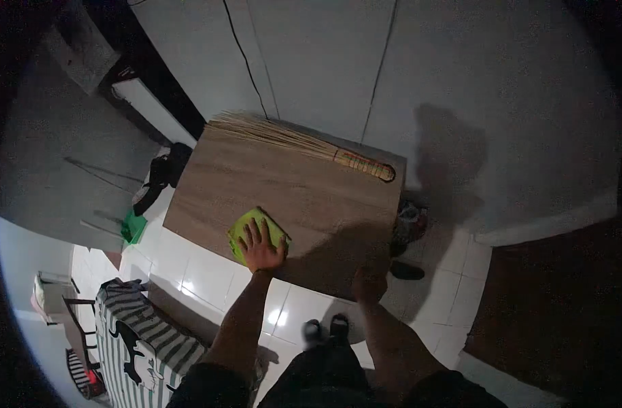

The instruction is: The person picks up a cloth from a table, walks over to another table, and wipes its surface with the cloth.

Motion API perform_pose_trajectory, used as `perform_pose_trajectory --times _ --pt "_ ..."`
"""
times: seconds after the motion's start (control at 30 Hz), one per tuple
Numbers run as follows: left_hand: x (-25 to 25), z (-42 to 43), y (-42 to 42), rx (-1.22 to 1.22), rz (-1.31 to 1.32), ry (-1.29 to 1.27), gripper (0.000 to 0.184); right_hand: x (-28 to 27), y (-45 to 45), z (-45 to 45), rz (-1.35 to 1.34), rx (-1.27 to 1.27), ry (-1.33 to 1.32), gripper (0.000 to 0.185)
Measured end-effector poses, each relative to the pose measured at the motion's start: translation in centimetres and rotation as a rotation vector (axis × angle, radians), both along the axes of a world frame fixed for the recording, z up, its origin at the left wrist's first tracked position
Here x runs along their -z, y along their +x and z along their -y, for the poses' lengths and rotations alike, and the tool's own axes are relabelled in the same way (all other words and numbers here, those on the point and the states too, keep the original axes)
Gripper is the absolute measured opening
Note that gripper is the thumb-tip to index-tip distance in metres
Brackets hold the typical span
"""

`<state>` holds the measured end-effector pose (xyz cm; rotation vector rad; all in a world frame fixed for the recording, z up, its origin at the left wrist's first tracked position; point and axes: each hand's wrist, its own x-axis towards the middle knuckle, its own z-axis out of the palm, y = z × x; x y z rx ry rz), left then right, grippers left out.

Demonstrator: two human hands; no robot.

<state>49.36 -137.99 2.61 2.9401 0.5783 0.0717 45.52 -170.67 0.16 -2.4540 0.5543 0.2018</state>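
Fingers spread, my left hand lies flat on a yellow-green cloth, pressing it against the brown tabletop near the front edge. In shadow, my right hand is closed at the table's front right corner; its fingers look curled over the edge, though the dim light hides their detail. Along the back of the tabletop lies a stick broom, its woven handle pointing right and its bristles left.
Behind the table rises a grey wall. A striped cloth-covered piece with cat figures stands at lower left. Dark and green items sit left of the table. A dark brown surface is at right, and white tiles cover the floor.
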Motion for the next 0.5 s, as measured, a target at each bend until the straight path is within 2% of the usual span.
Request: perform_pose_trajectory --times 0.03,0.1,0.23,0.3,0.33,0.4,0.43,0.5 --pt "0.3 -0.1 0.1 0.009 0.003 -0.002 0.091 0.4 -0.2 0.0 0.003 0.009 -0.002 0.094" --pt "0.5 -0.5 0.1 0.026 0.01 0.022 0.091 -0.4 -0.5 -0.4 0.205 0.137 0.395 0.087" --pt "0.7 -0.4 -0.2 0.025 0.043 0.004 0.092 0.2 -0.3 -0.3 0.259 0.12 0.473 0.081" --pt "0.4 -0.3 -0.3 0.023 0.04 -0.017 0.093 -3.7 -0.1 -0.9 0.027 -0.023 -0.007 0.077" --pt "0.2 -0.2 -0.4 0.023 0.043 -0.019 0.093 -1.9 -0.5 -0.5 0.029 -0.022 -0.01 0.077" --pt "-0.1 -0.1 0.0 0.017 0.013 -0.017 0.093 3.0 -0.9 0.6 0.414 0.027 0.386 0.076" --pt "0.2 -0.3 0.0 0.015 0.017 -0.017 0.093 2.2 -0.5 0.5 0.418 0.024 0.386 0.076" --pt "0.4 -0.4 -0.2 0.043 0.05 0.03 0.092 0.7 -0.1 0.2 0.258 0.059 0.419 0.075"
